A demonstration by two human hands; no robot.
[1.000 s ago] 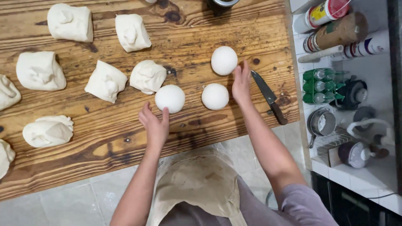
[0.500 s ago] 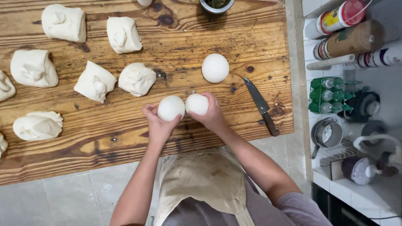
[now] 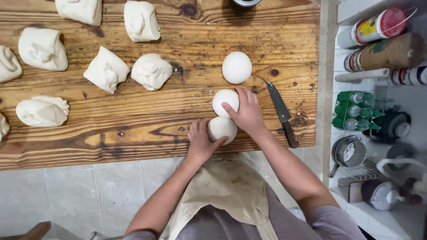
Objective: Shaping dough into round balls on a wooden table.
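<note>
Near the worktop (image 3: pixel 133 133) edge, our left hand (image 3: pixel 199 141) cups 1 dough ball (image 3: pixel 222 129); at 12 o'clock, touching it, our right hand (image 3: pixel 247 114) grips another ball (image 3: pixel 225 102).

Left hand (image 3: pixel 201 141), right hand (image 3: pixel 247 114) seemingly cupped, close together

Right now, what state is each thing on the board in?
Left hand: cupped on the near dough ball.
Right hand: cupped on the middle dough ball.
Far dough ball: smooth, round, untouched.
Rough dough pieces: folded, unshaped.
Knife: lying flat, unheld.
</note>
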